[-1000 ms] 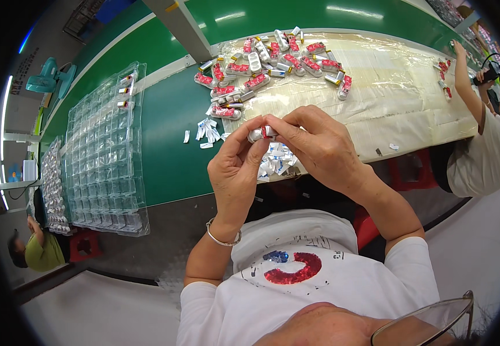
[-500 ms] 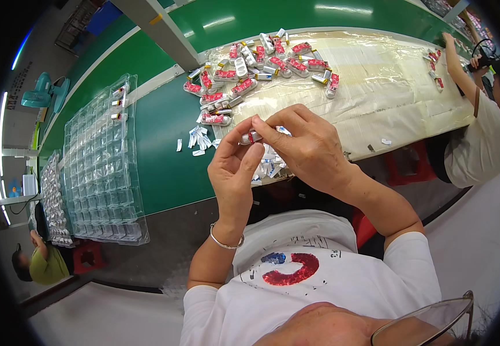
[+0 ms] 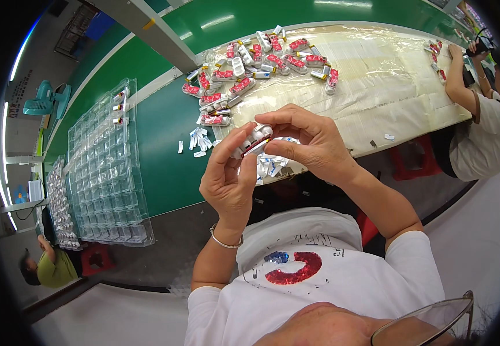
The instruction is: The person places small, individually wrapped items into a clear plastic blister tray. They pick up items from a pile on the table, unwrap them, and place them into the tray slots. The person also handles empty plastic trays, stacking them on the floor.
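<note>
Table (image 3: 166,173) across upper frame. Left hand (image 3: 227,183), right hand (image 3: 321,149) near frame centre, fingers of both closed on small white case (image 3: 255,137) between them; long axis slants lower left to upper right, left fingers at lower end.

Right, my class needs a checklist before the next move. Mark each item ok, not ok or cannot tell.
1. Left hand on the white part: ok, it holds one end.
2. Right hand on it: ok, at the other end.
3. White part firmly closed: cannot tell, the hands cover some of it.
4. Paper slips stacked neatly: not ok, they lie loose.
5. Red-topped parts in view: ok, heaped beyond the hands.
</note>
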Available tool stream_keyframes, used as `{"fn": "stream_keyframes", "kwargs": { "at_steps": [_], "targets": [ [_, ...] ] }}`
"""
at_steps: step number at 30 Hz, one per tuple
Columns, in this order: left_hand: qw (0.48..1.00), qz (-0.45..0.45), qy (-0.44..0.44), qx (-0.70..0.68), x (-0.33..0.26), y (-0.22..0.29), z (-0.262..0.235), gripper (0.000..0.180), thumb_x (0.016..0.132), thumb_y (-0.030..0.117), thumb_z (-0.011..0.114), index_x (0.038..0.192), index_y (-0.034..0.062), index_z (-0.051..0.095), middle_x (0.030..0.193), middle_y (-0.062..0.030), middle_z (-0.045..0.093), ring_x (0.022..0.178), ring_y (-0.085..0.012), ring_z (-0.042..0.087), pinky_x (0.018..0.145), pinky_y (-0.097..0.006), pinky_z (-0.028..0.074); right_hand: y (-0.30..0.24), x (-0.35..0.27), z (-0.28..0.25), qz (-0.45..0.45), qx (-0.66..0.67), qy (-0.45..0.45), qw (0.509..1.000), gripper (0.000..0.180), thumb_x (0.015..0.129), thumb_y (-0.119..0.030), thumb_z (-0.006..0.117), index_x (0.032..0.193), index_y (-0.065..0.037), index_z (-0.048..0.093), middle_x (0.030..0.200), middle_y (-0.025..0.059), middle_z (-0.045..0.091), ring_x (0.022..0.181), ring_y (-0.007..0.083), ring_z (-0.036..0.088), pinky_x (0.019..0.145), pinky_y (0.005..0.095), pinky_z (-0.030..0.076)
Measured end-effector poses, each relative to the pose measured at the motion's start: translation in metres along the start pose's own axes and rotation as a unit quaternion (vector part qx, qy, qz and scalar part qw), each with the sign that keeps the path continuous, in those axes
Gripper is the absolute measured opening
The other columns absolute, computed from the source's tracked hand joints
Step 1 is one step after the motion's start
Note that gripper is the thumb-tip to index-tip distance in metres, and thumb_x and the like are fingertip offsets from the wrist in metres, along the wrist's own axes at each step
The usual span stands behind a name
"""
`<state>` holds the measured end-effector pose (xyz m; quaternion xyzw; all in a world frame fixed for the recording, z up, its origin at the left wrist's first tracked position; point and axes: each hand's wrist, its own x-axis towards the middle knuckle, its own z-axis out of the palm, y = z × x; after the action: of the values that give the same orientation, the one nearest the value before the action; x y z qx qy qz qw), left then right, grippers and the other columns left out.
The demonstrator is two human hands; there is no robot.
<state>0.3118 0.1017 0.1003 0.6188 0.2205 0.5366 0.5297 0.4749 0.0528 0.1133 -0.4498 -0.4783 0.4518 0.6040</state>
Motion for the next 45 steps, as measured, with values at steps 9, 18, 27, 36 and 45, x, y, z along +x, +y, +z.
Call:
{"fn": "stream_keyframes", "kwargs": {
  "at_steps": [9,18,27,36,45],
  "targets": [
    [0.997,-0.07,0.012,0.015,-0.003,-0.007,-0.003,0.036,0.087,-0.011,0.059,0.122,-0.0051,0.06,0.12,-0.0165,0.063,0.105,-0.0182,0.064,0.085,-0.027,0.055,0.018,0.001,0.0,0.123,0.106,0.026,0.986,0.033,0.084,-0.008,0.075,0.114,0.003,0.064,0.104,0.0084,0.067,0.093,0.0121,0.065,0.088,0.0263,0.053],
    [0.96,-0.247,0.032,-0.128,0.014,-0.015,-0.007,0.029,0.098,0.017,0.059,0.115,-0.0055,0.065,0.111,-0.0159,0.068,0.095,-0.0181,0.068,0.085,-0.032,0.058,0.038,0.017,-0.004,0.22,0.195,0.074,0.953,0.031,0.086,-0.023,0.076,0.103,0.001,0.067,0.091,0.0063,0.067,0.08,0.0118,0.064,0.079,0.0286,0.056],
    [0.965,-0.26,-0.016,-0.043,0.022,-0.018,-0.021,0.028,0.095,0.013,0.061,0.117,-0.0041,0.065,0.111,-0.0155,0.068,0.095,-0.0206,0.069,0.078,-0.03,0.06,0.026,0.017,-0.009,0.218,0.191,0.078,0.954,0.03,0.09,-0.024,0.072,0.108,0.0,0.067,0.094,0.006,0.067,0.084,0.0119,0.064,0.078,0.0276,0.055],
    [0.967,-0.24,0.022,-0.077,0.05,-0.003,-0.102,0.03,0.089,0.004,0.065,0.118,-0.0032,0.064,0.111,-0.013,0.068,0.099,-0.0178,0.067,0.089,-0.029,0.055,0.012,0.004,-0.096,-0.139,-0.483,0.202,0.841,0.034,0.084,-0.009,0.069,0.117,-0.002,0.065,0.112,0.0122,0.062,0.109,0.0249,0.058,0.096,0.0353,0.044],
    [0.94,-0.091,0.119,0.305,0.113,-0.005,-0.29,0.028,0.089,0.013,0.069,0.112,-0.0013,0.068,0.099,-0.0066,0.07,0.087,-0.0107,0.064,0.081,-0.024,0.05,0.026,0.004,-0.085,-0.072,-0.507,0.131,0.849,0.034,0.084,-0.007,0.066,0.118,-0.004,0.062,0.11,0.0142,0.061,0.102,0.0316,0.058,0.089,0.0386,0.046]
  ]
}}
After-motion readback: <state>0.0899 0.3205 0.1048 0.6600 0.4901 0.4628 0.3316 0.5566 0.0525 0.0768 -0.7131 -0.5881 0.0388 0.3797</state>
